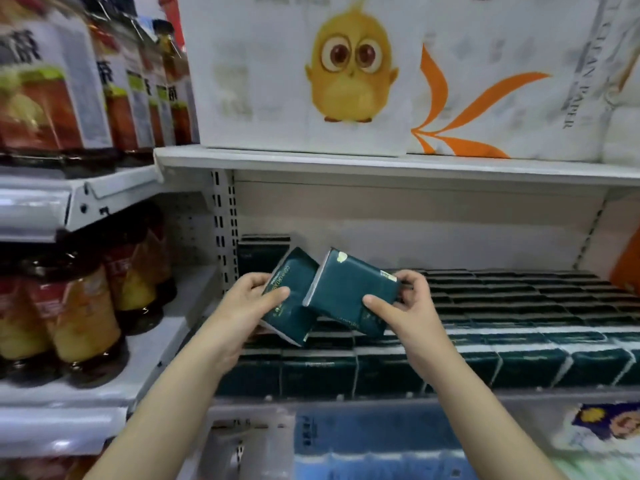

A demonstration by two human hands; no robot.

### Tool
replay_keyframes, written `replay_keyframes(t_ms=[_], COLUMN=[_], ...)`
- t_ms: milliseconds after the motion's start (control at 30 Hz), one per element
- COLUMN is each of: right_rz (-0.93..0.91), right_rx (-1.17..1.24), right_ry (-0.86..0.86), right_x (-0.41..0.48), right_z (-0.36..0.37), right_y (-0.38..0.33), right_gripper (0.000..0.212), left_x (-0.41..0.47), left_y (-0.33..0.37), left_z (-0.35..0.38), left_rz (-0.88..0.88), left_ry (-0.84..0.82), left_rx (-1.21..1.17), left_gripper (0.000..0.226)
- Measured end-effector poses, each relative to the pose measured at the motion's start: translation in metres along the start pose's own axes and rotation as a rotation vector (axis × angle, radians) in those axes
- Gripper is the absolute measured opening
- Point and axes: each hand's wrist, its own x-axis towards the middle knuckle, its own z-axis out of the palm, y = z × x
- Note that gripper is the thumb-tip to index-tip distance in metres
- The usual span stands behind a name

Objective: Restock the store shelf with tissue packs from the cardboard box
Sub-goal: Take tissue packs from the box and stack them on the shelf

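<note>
**Both hands full of teal tissues**

The left hand (247, 301) grips the left pack (292, 306) and the right hand (407, 306) pinches the right pack (349, 289). Both are tilted with edges touching, their print too blurred to read. Beneath them, stocked packs (519, 306) fill the shelf (346, 398). Above, a white bundle (540, 109) reads "PAPER"

- A shop: a white metal shelf (381, 161) on slotted uprights (223, 216).
- Under it, rows of identical green tissue packs (519, 306).
- Above it, paper multipacks (294, 74); left of it, bottled sauces (79, 306).

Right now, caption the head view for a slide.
Left hand holds one tissue pack, right hand another, above the shelf.
</note>
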Motion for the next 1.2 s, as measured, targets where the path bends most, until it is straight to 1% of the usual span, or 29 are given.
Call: replay_keyframes(t_ms=[100, 233, 300, 333, 467, 600, 767, 867, 933, 1000, 1067, 1100, 1133, 1200], right_rz=[0.034, 0.057, 0.056, 0.061, 0.108, 0.119, 0.112, 0.164, 0.212, 0.259, 0.301, 0.313, 0.319, 0.327], right_rx=[-0.003, -0.037, -0.027, -0.019, 0.041, 0.135, 0.202, 0.206, 0.236, 0.304, 0.329, 0.339, 0.357, 0.39], right_ry=[0.042, 0.17, 0.242, 0.282, 0.398, 0.431, 0.388, 0.283, 0.227, 0.178, 0.13, 0.107, 0.083, 0.043], right_x=[0.016, 0.039, 0.048, 0.051, 0.062, 0.065, 0.068, 0.068, 0.071, 0.072, 0.072, 0.072, 0.072, 0.071], right_z=[0.024, 0.049, 0.057, 0.059, 0.066, 0.065, 0.061, 0.062, 0.066, 0.074, 0.084, 0.09, 0.097, 0.109], right_y=[0.007, 0.018, 0.022, 0.022, 0.031, 0.037, 0.037, 0.037, 0.038, 0.039, 0.039, 0.038, 0.038, 0.038], right_gripper=[0.04, 0.033, 0.024, 0.022, 0.022, 0.031, 0.044, 0.034, 0.032, 0.03, 0.026, 0.026, 0.027, 0.031], left_x=[0.027, 0.077, 0.101, 0.11, 0.138, 0.154, 0.159, 0.157, 0.152, 0.144, 0.132, 0.124, 0.117, 0.1], left_y=[0.002, 0.0, -0.002, -0.004, -0.022, -0.032, -0.038, -0.038, -0.034, -0.025, -0.013, -0.007, -0.003, 0.001], left_z=[-0.019, -0.042, -0.052, -0.054, -0.064, -0.064, -0.055, -0.051, -0.051, -0.049, -0.043, -0.039, -0.036, -0.032], left_rz=[0.109, 0.197, 0.213, 0.206, 0.241, 0.274, 0.311, 0.332, 0.322, 0.35, 0.424, 0.432, 0.408, 0.304], left_ry=[0.11, 0.169, 0.169, 0.17, 0.128, 0.151, 0.287, 0.323, 0.332, 0.368, 0.385, 0.37, 0.33, 0.168], left_rx=[0.197, 0.373, 0.539, 0.579, 0.632, 0.61, 0.611, 0.625, 0.618, 0.525, 0.291, 0.18, 0.105, 0.09], left_gripper=[0.022, 0.029, 0.032, 0.032, 0.03, 0.031, 0.045, 0.053, 0.057, 0.057, 0.049, 0.045, 0.044, 0.046])
